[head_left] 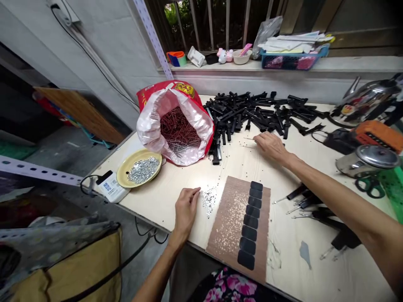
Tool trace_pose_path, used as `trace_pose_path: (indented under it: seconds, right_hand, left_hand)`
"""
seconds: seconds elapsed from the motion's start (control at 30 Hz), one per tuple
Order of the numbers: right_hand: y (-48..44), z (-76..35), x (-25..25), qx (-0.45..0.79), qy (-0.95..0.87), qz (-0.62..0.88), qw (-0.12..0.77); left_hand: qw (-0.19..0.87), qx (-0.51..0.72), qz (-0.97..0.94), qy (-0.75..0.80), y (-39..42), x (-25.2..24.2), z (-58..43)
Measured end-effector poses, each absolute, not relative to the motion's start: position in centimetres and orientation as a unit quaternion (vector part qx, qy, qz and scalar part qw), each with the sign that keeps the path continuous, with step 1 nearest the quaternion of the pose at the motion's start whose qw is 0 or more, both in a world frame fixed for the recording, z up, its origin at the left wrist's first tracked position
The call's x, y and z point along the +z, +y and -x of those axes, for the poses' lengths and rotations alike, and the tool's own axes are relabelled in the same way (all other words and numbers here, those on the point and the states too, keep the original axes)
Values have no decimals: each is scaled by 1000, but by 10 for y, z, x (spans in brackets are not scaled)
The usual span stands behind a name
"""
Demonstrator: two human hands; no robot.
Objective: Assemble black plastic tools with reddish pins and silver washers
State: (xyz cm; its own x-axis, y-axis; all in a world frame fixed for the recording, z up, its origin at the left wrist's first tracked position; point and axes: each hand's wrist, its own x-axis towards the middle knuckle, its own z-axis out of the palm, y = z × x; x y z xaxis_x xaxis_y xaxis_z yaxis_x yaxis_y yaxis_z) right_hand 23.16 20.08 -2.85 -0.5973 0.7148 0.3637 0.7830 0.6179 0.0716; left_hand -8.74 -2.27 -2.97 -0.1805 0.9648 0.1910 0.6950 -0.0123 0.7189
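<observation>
Across the pale surface (pixel 182 178) we see, first, a red bag (pixel 151 130) with its white lining turned out and many thin nail-like pins inside. Beside it spreads a heap of black parts (pixel 233 113); nearer to us lies a brown board (pixel 262 239).

Our right hand (pixel 270 147) reaches just in front of the heap. Its fingers are bent at the end of a thin rod (pixel 248 139); whether they grip it or only touch it, we cannot tell. Our left hand (pixel 185 209) has thumb and index finger closed together, just beside small silver pieces (pixel 209 201); if something is between them, we cannot tell.

We think the rod may roll under the heap if the fingers push it, and a careless brush of the left hand may scatter the pieces onto the board.

The rod looks straight and slender. The pieces look tiny and shiny, loosely spread left of the board.
</observation>
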Motion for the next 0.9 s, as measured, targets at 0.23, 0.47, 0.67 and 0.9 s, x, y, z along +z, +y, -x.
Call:
trace_pose_path:
  seconds: [0.23,0.47,0.67,0.9]
  right_hand:
    - [133,-235,18,-40,-848,425,314]
    - [54,-213,9,86,-842,420,328]
    - [13,-167,8,120,-841,416,323]
    - [-3,-146,16,122,-828,421,349]
  left_hand:
    - [159,239,-735,614,16,-37,88]
    - [122,186,-795,565,18,-40,90]
    - [130,210,-774,584,16,-37,86]
    - [523,491,-408,565,-7,-6,47]
